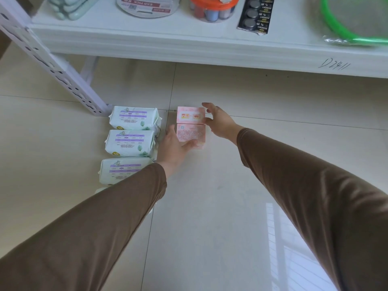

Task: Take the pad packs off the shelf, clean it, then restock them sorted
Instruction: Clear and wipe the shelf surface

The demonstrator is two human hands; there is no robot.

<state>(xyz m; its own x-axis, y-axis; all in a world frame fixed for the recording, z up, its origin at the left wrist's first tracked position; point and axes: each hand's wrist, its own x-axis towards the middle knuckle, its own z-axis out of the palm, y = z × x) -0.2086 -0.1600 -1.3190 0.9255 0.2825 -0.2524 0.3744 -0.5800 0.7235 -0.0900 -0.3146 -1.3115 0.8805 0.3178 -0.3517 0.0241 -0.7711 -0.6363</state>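
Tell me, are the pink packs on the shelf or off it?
Off it. Both pink packs lie flat on the floor tiles, end to end, in front of the shelf, between the left hand and right hand.

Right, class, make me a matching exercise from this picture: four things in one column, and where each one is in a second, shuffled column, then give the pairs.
Things
1. Two pink flat pad packs
2. White soft pad packs with purple bands
3. Clear round tub with an orange lid
4. Bright green plastic hoop

Places
A. At the right end of the white metal shelf
B. On the floor in a row by the shelf's leg
C. On the floor between the left hand and right hand
D. On the shelf, left of the black card of button batteries

Pairs: 1-C, 2-B, 3-D, 4-A
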